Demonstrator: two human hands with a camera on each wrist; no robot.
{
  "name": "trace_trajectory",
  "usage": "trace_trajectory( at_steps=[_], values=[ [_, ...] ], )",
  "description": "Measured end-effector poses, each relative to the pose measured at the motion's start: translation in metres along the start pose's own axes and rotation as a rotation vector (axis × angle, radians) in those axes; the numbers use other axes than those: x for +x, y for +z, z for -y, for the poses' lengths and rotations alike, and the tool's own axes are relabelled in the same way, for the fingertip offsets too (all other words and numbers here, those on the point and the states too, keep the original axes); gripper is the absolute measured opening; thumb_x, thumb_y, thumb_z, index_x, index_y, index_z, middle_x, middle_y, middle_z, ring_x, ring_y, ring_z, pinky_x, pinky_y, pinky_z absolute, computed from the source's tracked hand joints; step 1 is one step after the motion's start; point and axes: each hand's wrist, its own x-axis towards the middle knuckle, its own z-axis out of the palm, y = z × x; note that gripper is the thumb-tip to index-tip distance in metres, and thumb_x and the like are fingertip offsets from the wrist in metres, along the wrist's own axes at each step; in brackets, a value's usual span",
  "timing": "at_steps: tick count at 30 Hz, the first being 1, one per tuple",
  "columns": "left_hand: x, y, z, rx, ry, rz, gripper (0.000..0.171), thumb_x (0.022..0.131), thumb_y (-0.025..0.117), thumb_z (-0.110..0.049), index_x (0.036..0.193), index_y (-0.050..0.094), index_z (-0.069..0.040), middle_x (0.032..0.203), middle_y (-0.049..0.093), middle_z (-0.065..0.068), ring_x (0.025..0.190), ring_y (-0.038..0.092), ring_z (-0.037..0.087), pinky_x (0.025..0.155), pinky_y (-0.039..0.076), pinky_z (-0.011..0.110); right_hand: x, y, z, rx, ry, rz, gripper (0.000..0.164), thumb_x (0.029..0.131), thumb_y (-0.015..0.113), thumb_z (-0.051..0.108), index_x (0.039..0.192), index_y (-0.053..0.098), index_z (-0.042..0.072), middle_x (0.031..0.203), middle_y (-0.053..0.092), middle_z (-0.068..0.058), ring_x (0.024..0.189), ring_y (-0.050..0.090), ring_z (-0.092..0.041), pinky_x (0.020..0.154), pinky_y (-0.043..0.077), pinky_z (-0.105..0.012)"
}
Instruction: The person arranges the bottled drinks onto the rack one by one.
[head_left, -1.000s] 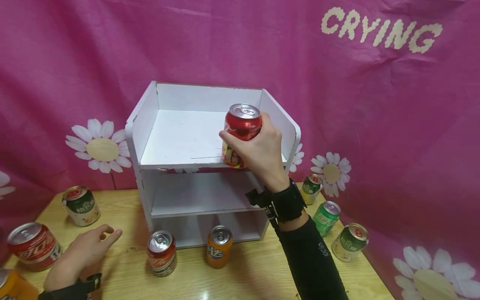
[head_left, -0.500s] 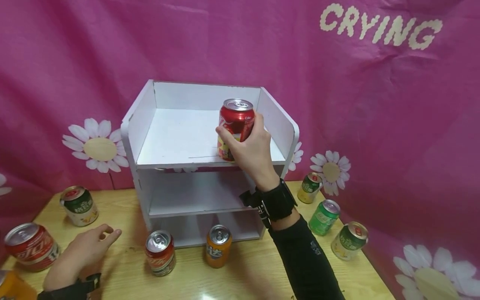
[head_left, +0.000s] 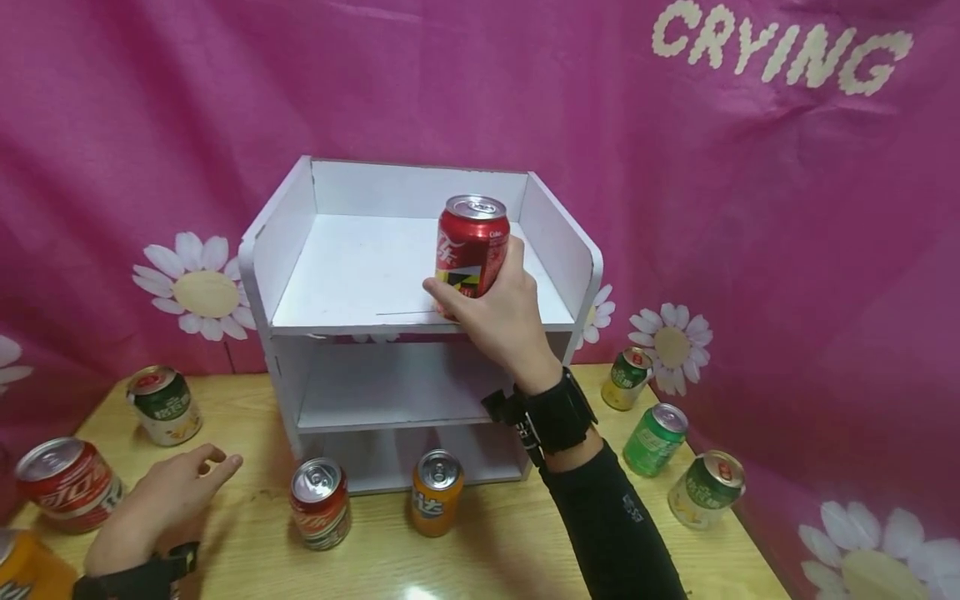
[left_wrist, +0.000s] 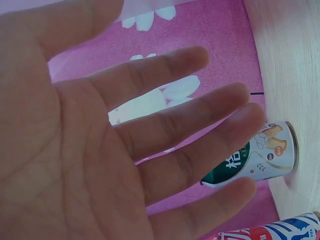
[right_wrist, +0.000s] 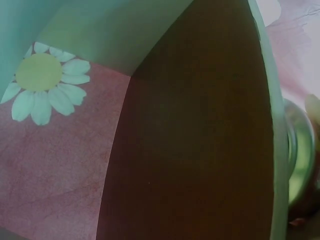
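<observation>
My right hand (head_left: 498, 317) grips a red cola can (head_left: 472, 246), thumb on one side and fingers behind it. The can is upright at the front right of the white shelf unit's (head_left: 360, 271) top level. In the right wrist view the can's base (right_wrist: 300, 155) shows past the shelf's front edge, partly hidden by it; I cannot tell if it touches the board. My left hand (head_left: 168, 496) hovers over the table at left, holding nothing. Its fingers are spread loosely in the left wrist view, near a green-and-white can (left_wrist: 272, 152).
A red can (head_left: 321, 504) and an orange soda can (head_left: 437, 493) stand before the unit. Another red can (head_left: 69, 485) and an orange can (head_left: 33, 571) are at left. A green can (head_left: 656, 439) stands between two green-and-white cans at right. Pink cloth hangs behind.
My right hand has brought the red cola can slightly left and up, from in front of the top shelf's edge to over it. The left hand has stayed in place.
</observation>
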Motion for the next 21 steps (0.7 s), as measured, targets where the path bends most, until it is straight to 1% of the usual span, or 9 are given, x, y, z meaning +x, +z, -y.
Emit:
trace_trajectory(
  at_steps=[5, 9, 15, 21],
  values=[
    [0.001, 0.003, -0.001, -0.019, 0.019, 0.011, 0.076, 0.096, 0.033, -0.061, 0.116, 0.052, 0.010, 0.107, 0.057, 0.034, 0.098, 0.055, 0.048, 0.076, 0.045, 0.056, 0.000, 0.001, 0.002, -0.004, 0.008, 0.006, 0.074, 0.073, 0.079, 0.045, 0.122, 0.036, 0.010, 0.106, 0.060, -0.001, 0.093, 0.059, -0.008, 0.080, 0.050, -0.025],
    [0.001, 0.004, -0.001, -0.009, 0.013, 0.009, 0.076, 0.095, 0.032, -0.062, 0.116, 0.052, 0.009, 0.108, 0.056, 0.034, 0.099, 0.054, 0.049, 0.076, 0.045, 0.056, 0.000, 0.004, 0.005, 0.002, 0.018, 0.027, 0.076, 0.074, 0.079, 0.044, 0.124, 0.034, 0.010, 0.108, 0.059, -0.001, 0.095, 0.058, -0.008, 0.081, 0.049, -0.025],
    [0.001, 0.001, 0.004, 0.005, 0.008, 0.007, 0.074, 0.096, 0.031, -0.061, 0.115, 0.052, 0.008, 0.107, 0.056, 0.034, 0.097, 0.055, 0.048, 0.075, 0.045, 0.056, 0.000, 0.011, 0.009, -0.001, 0.024, 0.061, 0.081, 0.073, 0.080, 0.043, 0.128, 0.031, 0.010, 0.114, 0.057, -0.002, 0.100, 0.056, -0.009, 0.085, 0.048, -0.026],
    [0.002, 0.001, 0.006, 0.001, -0.006, 0.013, 0.077, 0.095, 0.032, -0.062, 0.114, 0.051, 0.010, 0.104, 0.057, 0.033, 0.095, 0.055, 0.046, 0.075, 0.045, 0.055, 0.000, 0.020, 0.014, 0.012, 0.016, 0.080, 0.084, 0.073, 0.080, 0.042, 0.130, 0.030, 0.009, 0.115, 0.056, -0.003, 0.101, 0.056, -0.010, 0.086, 0.048, -0.028]
  ],
)
